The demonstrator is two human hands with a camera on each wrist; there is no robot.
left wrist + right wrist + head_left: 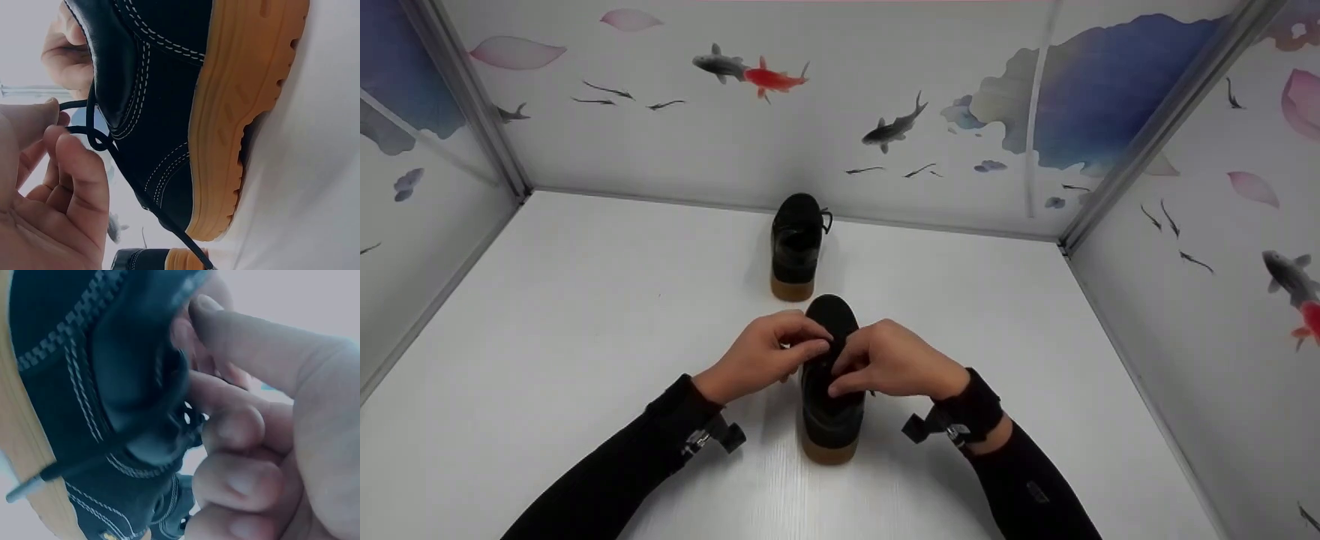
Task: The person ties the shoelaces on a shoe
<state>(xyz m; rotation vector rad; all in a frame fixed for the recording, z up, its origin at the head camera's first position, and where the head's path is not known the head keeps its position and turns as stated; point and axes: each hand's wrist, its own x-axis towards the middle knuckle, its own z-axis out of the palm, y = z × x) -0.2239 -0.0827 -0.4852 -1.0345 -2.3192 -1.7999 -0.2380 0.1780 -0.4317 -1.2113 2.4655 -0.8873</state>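
A black shoe (831, 427) with white stitching and a thick tan sole (225, 129) stands upright on the white table, toe pointing away. My left hand (769, 352) is over its left side and pinches a loop of the black shoelace (129, 177) between thumb and forefinger. On the other side, my right hand (896, 360) has its fingers curled at the lacing, with the lace (84, 458) running to its forefinger. A lace end with a pale tip (25, 489) hangs over the shoe's side. The exact right fingertip contact is partly hidden and blurred.
A matching black shoe (795, 240) stands farther back, close to the rear wall, its laces sticking out to the right. White panels (810, 150) printed with fish and petals enclose the white tabletop (660, 262) at the back and sides.
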